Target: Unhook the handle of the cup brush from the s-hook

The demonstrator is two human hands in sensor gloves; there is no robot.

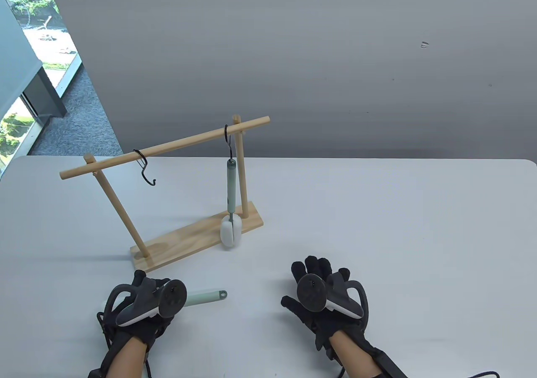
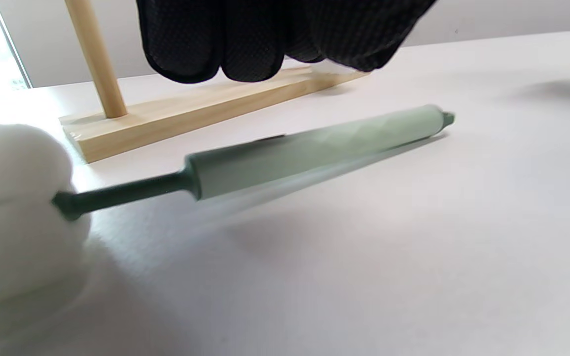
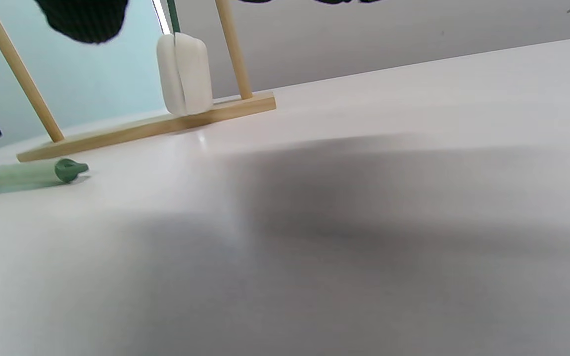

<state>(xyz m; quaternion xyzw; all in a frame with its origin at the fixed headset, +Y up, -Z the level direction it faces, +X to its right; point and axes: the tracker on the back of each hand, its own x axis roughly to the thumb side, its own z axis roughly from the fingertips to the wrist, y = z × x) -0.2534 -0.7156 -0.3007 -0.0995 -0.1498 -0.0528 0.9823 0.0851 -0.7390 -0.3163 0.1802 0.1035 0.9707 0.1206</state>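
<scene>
While the hanging cup brush stays vertical at frame centre, the spread, empty right hand lies nearer, lower right.

Both hands are wearing black knit sensor gloves with a fine dotted weave. Left hand and right hand are each carrying a dark grey tracker with a round disc face and a light grey underside, ringed by a black loop. Bare forearm skin is showing at the lower frame edge. Black cables are trailing off both wrists.
</scene>
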